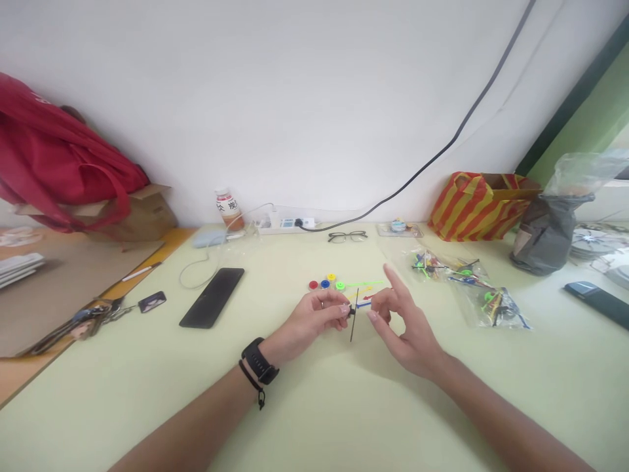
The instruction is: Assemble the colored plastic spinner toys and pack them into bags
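My left hand (312,320) pinches a small black plastic part with a long thin black blade (354,321), held nearly upright above the table. Just to its right is my right hand (407,331), index finger stretched out and thumb apart, with nothing visible in it. Behind the hands lie small round pieces: a red one (313,285), a blue one (325,284), a yellow one (331,278) and a green one (340,286). A thin green stick (364,283), a red arrow-like piece (367,297) and a blue piece (364,304) are partly hidden by my fingers.
A black phone (212,298) lies on the left, keys (101,311) beyond it. Glasses (348,236), a power strip (285,225) and a bottle (229,211) line the wall. Bagged colourful parts (500,308), a striped bag (474,208) and a grey bag (545,233) stand right.
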`<state>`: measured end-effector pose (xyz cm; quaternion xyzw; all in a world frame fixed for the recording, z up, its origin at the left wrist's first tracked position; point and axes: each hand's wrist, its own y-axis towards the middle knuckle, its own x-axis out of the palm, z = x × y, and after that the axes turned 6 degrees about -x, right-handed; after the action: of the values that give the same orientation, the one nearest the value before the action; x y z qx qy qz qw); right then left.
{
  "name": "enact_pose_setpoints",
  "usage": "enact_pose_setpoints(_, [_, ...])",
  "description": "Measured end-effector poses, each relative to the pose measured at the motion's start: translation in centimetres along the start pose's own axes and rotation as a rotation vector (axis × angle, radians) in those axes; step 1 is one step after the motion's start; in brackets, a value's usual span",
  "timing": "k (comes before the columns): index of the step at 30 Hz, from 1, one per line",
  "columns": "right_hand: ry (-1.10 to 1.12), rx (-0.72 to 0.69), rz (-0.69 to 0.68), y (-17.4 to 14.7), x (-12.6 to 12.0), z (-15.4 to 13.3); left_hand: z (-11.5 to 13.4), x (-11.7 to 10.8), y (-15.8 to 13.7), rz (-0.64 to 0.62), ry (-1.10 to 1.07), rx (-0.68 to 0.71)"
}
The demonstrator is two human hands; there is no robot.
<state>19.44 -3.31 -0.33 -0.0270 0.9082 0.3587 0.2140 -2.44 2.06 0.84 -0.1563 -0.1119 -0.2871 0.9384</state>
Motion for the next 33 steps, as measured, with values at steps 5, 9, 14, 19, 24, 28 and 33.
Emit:
enact_pose_setpoints(5, [0.093,0.187,-0.125,0.0,0.0,0.4,0.2,0.1,0.0,-0.006,-0.014,-0.011])
enact_pose_setpoints(9, [0.096,0.241,-0.097,0.6,-0.3,0.2,0.3,0.2,-0.1,-0.005,-0.009,-0.014])
enact_pose_setpoints(14, [0.177,0.255,-0.179,1.2,0.0,-0.6,0.4,0.3,-0.3,-0.019,0.047,0.034])
enact_pose_setpoints(19, [0.189,0.264,-0.249,1.0,0.5,-0.2,0.3,0.1,-0.4,-0.048,0.134,0.084])
enact_pose_setpoints(24, [0.213,0.297,-0.321,1.0,0.1,-0.2,0.2,0.0,-0.4,-0.053,0.260,0.143])
enact_pose_setpoints(28, [0.065,0.255,-0.358,1.1,-0.9,-0.4,0.2,-0.5,0.1,0.091,0.398,0.256])
enact_pose_setpoints(33, [-0.399,0.232,-0.570,1.2,-1.2,-0.5,0.3,-2.2,1.3,0.551,0.425,0.344])
